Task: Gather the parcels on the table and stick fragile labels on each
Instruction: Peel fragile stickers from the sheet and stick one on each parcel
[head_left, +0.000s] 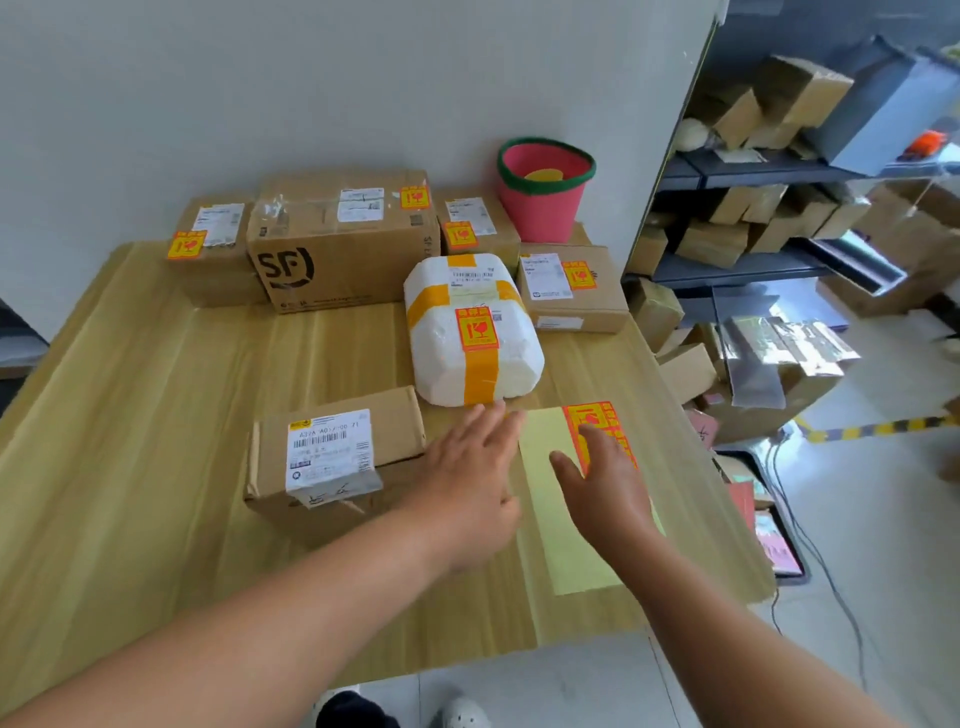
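On the wooden table (156, 415) lies a yellow label sheet (576, 551) with red-orange fragile labels (597, 421) left at its far end. My right hand (605, 488) rests open on the sheet, fingertips on the labels. My left hand (467, 473) hovers open beside the sheet's left edge, holding nothing. Just left of it lies a cardboard parcel (332, 457) with a white shipping slip and no fragile label visible. Behind stand a white foam parcel (472, 332), an SF carton (343, 239) and three small cartons (213, 249) (475, 226) (571, 286), each bearing a fragile label.
A pink bucket with a green rim (543, 192) stands at the table's back right corner by the wall. Grey shelves (753, 171) stacked with cartons rise to the right, with more boxes (779, 374) and cables on the floor beside the table.
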